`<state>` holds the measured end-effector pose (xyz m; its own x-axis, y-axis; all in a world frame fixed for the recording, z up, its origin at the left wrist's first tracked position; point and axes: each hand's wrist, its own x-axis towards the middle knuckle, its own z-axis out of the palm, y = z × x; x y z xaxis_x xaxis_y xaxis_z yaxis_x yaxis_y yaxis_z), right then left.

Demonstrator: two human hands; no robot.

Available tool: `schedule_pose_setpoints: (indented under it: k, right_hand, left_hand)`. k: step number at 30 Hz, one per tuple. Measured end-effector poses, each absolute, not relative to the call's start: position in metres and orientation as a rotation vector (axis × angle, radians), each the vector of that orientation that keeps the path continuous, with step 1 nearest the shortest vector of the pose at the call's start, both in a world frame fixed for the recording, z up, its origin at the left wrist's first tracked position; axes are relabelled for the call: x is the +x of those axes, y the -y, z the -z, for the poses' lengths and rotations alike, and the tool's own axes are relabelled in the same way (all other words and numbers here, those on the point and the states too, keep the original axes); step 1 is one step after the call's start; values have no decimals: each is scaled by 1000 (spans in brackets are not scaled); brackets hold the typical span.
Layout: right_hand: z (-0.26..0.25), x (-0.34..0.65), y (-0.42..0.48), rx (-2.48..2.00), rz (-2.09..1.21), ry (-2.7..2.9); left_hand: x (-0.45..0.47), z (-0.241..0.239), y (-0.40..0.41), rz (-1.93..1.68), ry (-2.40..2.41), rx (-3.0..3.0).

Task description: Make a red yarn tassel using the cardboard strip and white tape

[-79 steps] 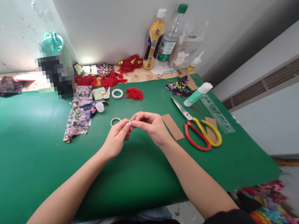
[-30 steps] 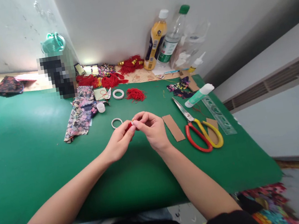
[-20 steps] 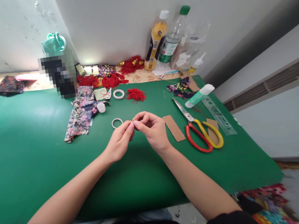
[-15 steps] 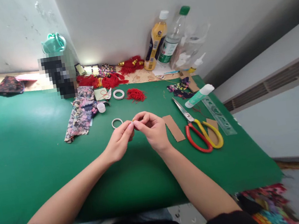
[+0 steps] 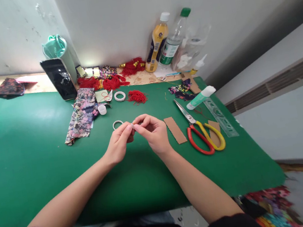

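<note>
My left hand (image 5: 121, 142) and my right hand (image 5: 153, 133) meet fingertip to fingertip over the green table mat (image 5: 34, 165). Both are closed in a pinch around something tiny and pale, too small to name and mostly covered by the fingers. Just behind my left fingers lies a thin white ring (image 5: 117, 121), partly hidden. A strip of brown cardboard (image 5: 175, 130) rests to the right of my right hand. Beyond it are scissors (image 5: 195, 124) with one red and one yellow handle, blades pointing away. Loose red thread (image 5: 137, 97) lies behind my hands.
Floral cloth (image 5: 80, 116), a tape roll (image 5: 119, 96) and a small white cap (image 5: 102, 109) sit at the back left. A phone (image 5: 61, 79) leans against a cup. A glue stick (image 5: 200, 97) and a clear ruler (image 5: 222, 118) lie right. Two bottles (image 5: 156, 42) stand by the wall.
My hands stay pinched together and have shifted very slightly left. The fingertips have adjusted a little around the tiny object. Nothing on the table has visibly moved.
</note>
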<state>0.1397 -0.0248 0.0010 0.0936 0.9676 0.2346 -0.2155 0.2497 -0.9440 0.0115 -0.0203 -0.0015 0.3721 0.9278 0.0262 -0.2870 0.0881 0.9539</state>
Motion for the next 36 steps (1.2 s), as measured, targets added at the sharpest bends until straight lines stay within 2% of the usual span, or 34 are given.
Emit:
schedule_pose_setpoints:
  k: [23,36]
  right_hand:
    - [0,137,25,-814,-1147,1064]
    - [-3,146,27,-864,-1036,1289]
  left_hand:
    - [15,-4,22,-971,-642,796]
    - [11,-5,20,-881,-609,924]
